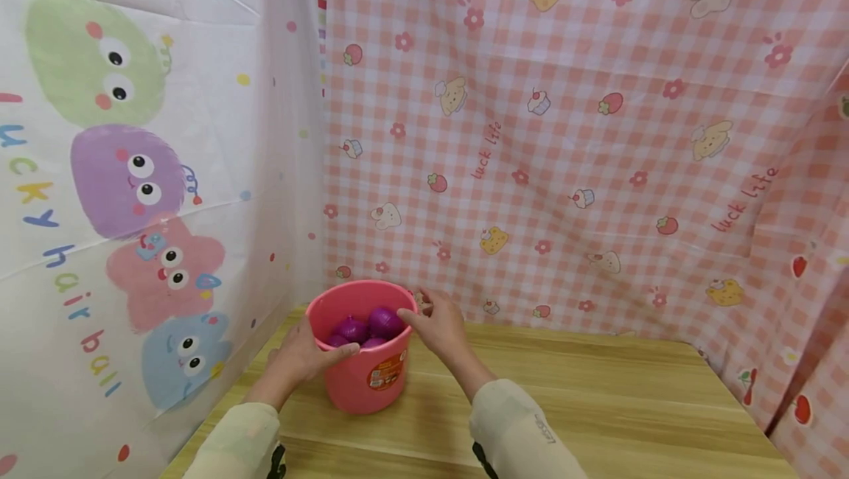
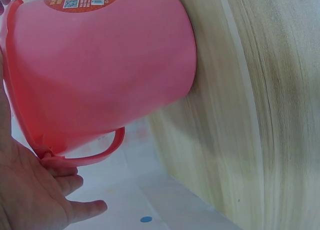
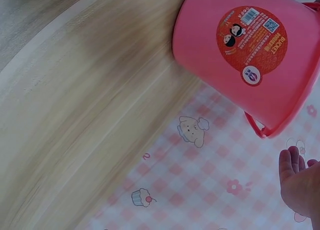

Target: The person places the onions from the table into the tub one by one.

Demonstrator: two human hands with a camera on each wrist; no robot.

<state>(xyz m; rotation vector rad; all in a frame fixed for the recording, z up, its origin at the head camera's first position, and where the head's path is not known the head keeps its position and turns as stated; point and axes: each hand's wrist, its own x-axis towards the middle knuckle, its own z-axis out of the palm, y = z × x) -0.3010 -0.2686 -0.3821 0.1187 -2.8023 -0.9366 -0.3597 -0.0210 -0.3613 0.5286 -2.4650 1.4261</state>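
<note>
A pink plastic bucket [image 1: 366, 390] with an orange label [image 1: 388, 372] stands on the wooden table. Inside it lie several glossy purple onions [image 1: 383, 323]. At the bucket's left side is my left hand [image 1: 296, 355], its thumb lying along the front of the rim. In the left wrist view its other fingers reach out fairly straight beside the bucket's handle [image 2: 100, 157]. My right hand [image 1: 439, 320] is by the rim's right side. The right wrist view shows that hand [image 3: 300, 185] apart from the bucket, fingers loosely bent, with nothing seen in them.
The wooden tabletop [image 1: 597, 398] extends to the right of the bucket. A pink checked cloth [image 1: 530, 155] hangs behind the table. On the left hangs a white cloth [image 1: 265, 133] with cartoon figures, close to the left hand.
</note>
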